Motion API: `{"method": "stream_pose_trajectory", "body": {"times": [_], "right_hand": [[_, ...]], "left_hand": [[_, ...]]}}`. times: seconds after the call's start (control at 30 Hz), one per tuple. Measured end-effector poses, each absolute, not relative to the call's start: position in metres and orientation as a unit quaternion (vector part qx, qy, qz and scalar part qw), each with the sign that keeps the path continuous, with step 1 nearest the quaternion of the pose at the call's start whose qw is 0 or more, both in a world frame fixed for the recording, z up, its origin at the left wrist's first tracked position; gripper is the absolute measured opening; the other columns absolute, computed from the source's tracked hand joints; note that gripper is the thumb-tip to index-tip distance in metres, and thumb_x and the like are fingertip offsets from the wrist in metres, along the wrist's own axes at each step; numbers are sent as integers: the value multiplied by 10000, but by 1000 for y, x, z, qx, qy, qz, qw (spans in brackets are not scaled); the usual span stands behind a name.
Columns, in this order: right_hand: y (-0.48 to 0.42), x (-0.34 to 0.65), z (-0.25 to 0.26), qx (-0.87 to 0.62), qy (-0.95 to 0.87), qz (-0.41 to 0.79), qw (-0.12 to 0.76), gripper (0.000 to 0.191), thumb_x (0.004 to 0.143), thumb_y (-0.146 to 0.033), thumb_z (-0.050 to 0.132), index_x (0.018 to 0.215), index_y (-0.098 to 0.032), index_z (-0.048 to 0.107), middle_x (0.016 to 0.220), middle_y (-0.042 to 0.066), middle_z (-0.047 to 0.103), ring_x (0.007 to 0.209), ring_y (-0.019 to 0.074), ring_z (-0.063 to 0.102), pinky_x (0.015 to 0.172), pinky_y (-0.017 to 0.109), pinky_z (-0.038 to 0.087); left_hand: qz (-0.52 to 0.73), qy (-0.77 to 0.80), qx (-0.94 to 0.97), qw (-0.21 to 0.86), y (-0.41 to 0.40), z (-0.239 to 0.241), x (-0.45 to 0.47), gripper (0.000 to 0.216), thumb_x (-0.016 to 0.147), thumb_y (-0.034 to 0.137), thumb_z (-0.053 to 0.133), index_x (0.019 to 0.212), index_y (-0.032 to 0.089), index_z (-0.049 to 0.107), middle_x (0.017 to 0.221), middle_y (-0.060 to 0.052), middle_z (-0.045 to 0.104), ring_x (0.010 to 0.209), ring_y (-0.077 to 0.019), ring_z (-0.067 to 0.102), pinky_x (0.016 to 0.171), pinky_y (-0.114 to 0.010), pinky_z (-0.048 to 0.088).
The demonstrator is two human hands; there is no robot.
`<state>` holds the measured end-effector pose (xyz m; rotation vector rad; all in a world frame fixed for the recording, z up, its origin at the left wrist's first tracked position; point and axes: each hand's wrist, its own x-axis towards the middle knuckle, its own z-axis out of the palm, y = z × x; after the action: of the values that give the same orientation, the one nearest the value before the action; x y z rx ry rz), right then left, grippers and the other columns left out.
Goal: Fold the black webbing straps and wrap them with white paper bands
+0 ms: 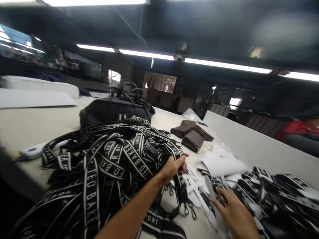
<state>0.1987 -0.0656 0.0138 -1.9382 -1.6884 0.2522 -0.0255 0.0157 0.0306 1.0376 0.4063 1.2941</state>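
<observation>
My left hand [175,165] is closed around a black webbing strap [179,186] with white lettering and edge stripes. The strap hangs below the fist, near several dark metal snap hooks [190,210]. Beside that hand, on the left, rises a large tangled heap of matching straps [134,156]. My right hand [234,209] is held low over white strips, thumb and fingers apart. A pale strip [210,187] passes close to its thumb; whether they touch is unclear.
A second strap pile [279,196] lies at right, along a white partition [249,142]. Behind the heap sits a black handbag [114,111]. Brown folded pieces [193,139] and white sheets [221,162] lie farther back. A person in red [296,129] is beyond the partition.
</observation>
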Motion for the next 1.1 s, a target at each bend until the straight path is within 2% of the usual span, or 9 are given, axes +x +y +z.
{"method": "stream_pose_trajectory", "body": {"times": [0.07, 0.13, 0.27, 0.37, 0.43, 0.53, 0.73, 0.97, 1.1], "right_hand": [[-43, 191, 26, -659, -640, 73, 387, 453, 823, -476, 561, 1161, -184, 638, 1189, 143, 627, 1028, 309, 611, 902, 466, 483], [-27, 175, 33, -585, -635, 197, 464, 522, 833, -547, 571, 1140, -131, 645, 1123, 156, 654, 1023, 278, 617, 906, 420, 486], [-18, 146, 25, -394, -568, 547, 471, 661, 805, -684, 595, 1078, -87, 665, 1007, 148, 687, 977, 255, 647, 859, 382, 503], [-26, 138, 15, -317, -483, 656, 486, 784, 709, -680, 715, 1224, -103, 584, 1013, 137, 696, 959, 253, 663, 838, 379, 519], [-31, 139, 12, -316, -427, 653, 540, 799, 667, -545, 824, 1283, -129, 533, 1010, 113, 705, 952, 230, 665, 843, 353, 522], [-32, 149, 15, -307, -376, 626, 611, 651, 694, -380, 837, 1237, -147, 562, 943, 71, 718, 887, 192, 671, 802, 309, 539], [-23, 179, 25, -219, -365, 571, 702, 328, 881, -369, 657, 1147, -185, 604, 881, 22, 704, 783, 150, 666, 792, 304, 558], [-21, 201, 37, -178, -289, 501, 796, 172, 974, -290, 521, 968, -166, 639, 684, -31, 571, 558, 69, 519, 649, 210, 531], [-25, 216, 47, -155, -230, 484, 830, 275, 1024, -250, 399, 892, -173, 627, 639, -44, 481, 513, 52, 436, 579, 162, 497]], "left_hand": [[559, 189, 475, 652, 16, 32, -29, 488, 778, 463, 719, 1084, 126, 544, 581, 57, 452, 444, -71, 349, 443, -217, 280], [521, 216, 523, 639, 17, 31, -31, 456, 791, 468, 701, 1069, 138, 553, 576, 61, 440, 450, -75, 357, 439, -212, 274], [332, 252, 643, 643, 11, 28, -25, 414, 815, 529, 647, 725, 139, 541, 546, 29, 453, 461, -76, 387, 440, -211, 294], [221, 290, 669, 647, -3, 20, -8, 456, 787, 571, 649, 676, 155, 497, 529, 14, 484, 434, -80, 393, 413, -211, 278], [210, 315, 653, 656, -11, 12, 4, 451, 767, 574, 670, 713, 162, 492, 530, 21, 493, 424, -83, 400, 409, -209, 285], [216, 319, 626, 678, -14, 2, 14, 416, 778, 532, 693, 821, 143, 553, 585, 8, 546, 470, -93, 461, 452, -209, 345], [202, 273, 604, 721, -10, 2, 11, 394, 864, 465, 636, 1047, 115, 646, 847, -93, 677, 716, -151, 602, 664, -241, 471], [163, 271, 609, 728, -23, 7, 13, 487, 934, 545, 475, 1177, 139, 593, 929, -122, 678, 802, -188, 618, 660, -253, 470], [149, 236, 687, 671, -22, -1, 16, 570, 955, 606, 327, 1112, 129, 597, 754, -71, 623, 615, -145, 537, 532, -229, 394]]}}
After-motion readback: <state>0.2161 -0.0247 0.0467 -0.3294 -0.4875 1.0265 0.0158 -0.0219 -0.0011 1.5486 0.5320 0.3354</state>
